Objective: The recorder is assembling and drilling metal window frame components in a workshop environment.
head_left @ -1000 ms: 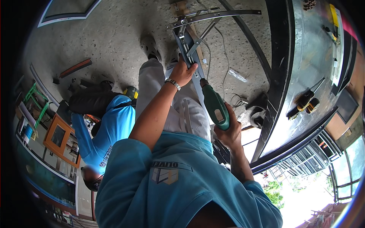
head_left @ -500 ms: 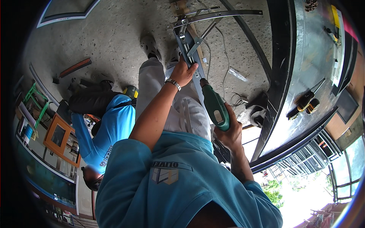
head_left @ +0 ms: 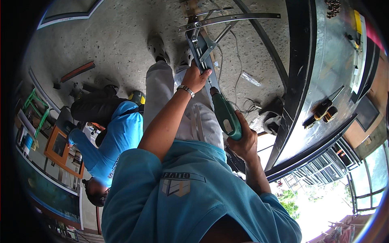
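Note:
My left hand point(head_left: 195, 79) is wrapped round a long grey metal profile point(head_left: 214, 81) just beyond my knees. A steel window hinge with folding arms point(head_left: 239, 17) lies along the profile's far part, its long arm reaching out to the right. My right hand point(head_left: 244, 139) grips a green power drill point(head_left: 226, 114) by its rear end. The drill's nose points away from me, at the profile just below my left fingertips. Whether the bit touches the metal is too small to tell.
On my right, a metal-topped workbench point(head_left: 324, 60) with a black edge carries screwdrivers point(head_left: 323, 111). Cables point(head_left: 249, 106) and a clear plastic wrapper point(head_left: 251, 79) lie on the concrete floor. A co-worker in blue point(head_left: 121, 131) crouches at my left, near a reddish-brown strip point(head_left: 78, 71).
The drill's nose has shifted slightly left and back towards me along the profile. My left hand stays in place. The co-worker's arm has moved a little to the left.

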The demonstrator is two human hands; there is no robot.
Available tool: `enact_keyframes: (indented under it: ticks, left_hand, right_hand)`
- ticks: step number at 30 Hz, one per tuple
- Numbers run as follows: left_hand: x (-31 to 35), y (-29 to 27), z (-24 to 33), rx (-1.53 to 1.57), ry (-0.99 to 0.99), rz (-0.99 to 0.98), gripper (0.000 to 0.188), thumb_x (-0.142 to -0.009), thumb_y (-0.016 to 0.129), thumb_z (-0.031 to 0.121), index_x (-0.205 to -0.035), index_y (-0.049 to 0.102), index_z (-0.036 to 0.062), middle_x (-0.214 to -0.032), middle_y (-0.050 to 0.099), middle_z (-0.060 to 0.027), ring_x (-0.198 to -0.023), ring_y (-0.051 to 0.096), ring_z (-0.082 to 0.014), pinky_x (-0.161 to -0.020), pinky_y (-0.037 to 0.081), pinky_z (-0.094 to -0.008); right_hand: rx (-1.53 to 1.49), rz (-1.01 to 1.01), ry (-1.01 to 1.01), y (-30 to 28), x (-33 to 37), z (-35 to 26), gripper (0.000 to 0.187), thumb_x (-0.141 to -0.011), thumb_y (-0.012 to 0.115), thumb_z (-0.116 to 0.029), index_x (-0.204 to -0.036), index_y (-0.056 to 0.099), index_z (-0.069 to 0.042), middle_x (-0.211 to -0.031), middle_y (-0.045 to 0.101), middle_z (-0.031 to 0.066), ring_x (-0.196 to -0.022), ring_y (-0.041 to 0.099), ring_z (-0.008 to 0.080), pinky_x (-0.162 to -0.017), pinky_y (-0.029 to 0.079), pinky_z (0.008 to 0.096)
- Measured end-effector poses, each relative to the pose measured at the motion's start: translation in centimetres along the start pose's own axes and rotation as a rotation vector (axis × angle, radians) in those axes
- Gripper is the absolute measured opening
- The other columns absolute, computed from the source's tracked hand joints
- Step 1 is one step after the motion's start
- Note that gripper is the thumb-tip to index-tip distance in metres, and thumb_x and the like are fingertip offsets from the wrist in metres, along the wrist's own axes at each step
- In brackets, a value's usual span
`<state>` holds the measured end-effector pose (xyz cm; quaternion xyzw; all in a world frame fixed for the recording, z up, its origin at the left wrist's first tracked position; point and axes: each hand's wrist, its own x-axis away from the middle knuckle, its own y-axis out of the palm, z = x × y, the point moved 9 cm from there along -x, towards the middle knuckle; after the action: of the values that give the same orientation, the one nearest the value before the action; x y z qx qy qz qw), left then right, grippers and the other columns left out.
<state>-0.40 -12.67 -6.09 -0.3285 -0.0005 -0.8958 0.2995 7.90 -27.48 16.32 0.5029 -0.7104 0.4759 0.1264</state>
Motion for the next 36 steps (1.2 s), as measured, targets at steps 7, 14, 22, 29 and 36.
enact_keyframes:
  ticks: [7, 14, 22, 29, 36]
  left_hand:
    - [0.0, 0.2, -0.1, 0.048, -0.023, 0.041, 0.043, -0.086, 0.067, 0.02, -0.118, 0.047, -0.0012, -0.102, 0.061, -0.0224, -0.09, 0.061, -0.0399, -0.079, 0.048, -0.0444]
    - [0.0, 0.2, 0.1, 0.045, -0.015, 0.071, 0.046, -0.083, 0.067, 0.015, -0.118, 0.042, -0.0021, -0.094, 0.063, -0.024, -0.088, 0.062, -0.0416, -0.073, 0.05, -0.0462]
    - [-0.1, -0.4, 0.5, 0.075, 0.037, 0.114, 0.047, -0.085, 0.067, 0.021, -0.117, 0.044, -0.0025, -0.091, 0.064, -0.0253, -0.083, 0.061, -0.045, -0.067, 0.05, -0.0481]
    - [-0.4, 0.2, 0.0, 0.035, 0.016, 0.098, 0.046, -0.084, 0.068, 0.021, -0.115, 0.044, -0.0028, -0.087, 0.064, -0.0249, -0.08, 0.062, -0.0444, -0.065, 0.05, -0.0478]
    - [-0.4, 0.5, -0.1, 0.018, -0.022, 0.064, 0.048, -0.083, 0.069, 0.017, -0.117, 0.041, -0.0014, -0.089, 0.064, -0.0239, -0.081, 0.064, -0.0423, -0.066, 0.051, -0.0465]
  right_hand:
    - [0.227, -0.128, 0.074, 0.6, -1.7, -3.4, 0.072, -0.066, 0.064, -0.005, -0.135, 0.044, -0.01, -0.092, 0.067, 0.0234, -0.079, 0.066, 0.0421, -0.069, 0.054, 0.0463]
    - [0.372, -0.175, 0.032, 1.3, -2.0, -5.1, 0.072, -0.069, 0.064, -0.007, -0.137, 0.042, -0.012, -0.082, 0.066, 0.0207, -0.069, 0.065, 0.0409, -0.062, 0.051, 0.0473]
    - [0.421, -0.214, 0.088, 1.9, -2.0, -4.6, 0.066, -0.077, 0.065, -0.029, -0.138, 0.042, -0.02, -0.079, 0.062, 0.0205, -0.071, 0.065, 0.0392, -0.065, 0.05, 0.048]
    - [0.446, -0.297, 0.131, 1.6, -2.3, -4.6, 0.068, -0.074, 0.06, -0.012, -0.139, 0.041, -0.021, -0.087, 0.061, 0.0205, -0.08, 0.064, 0.0396, -0.074, 0.049, 0.0486]
    - [0.462, -0.296, 0.114, 1.3, -2.5, -5.0, 0.071, -0.073, 0.058, -0.008, -0.14, 0.04, -0.022, -0.088, 0.061, 0.0197, -0.081, 0.064, 0.0396, -0.077, 0.049, 0.0481]
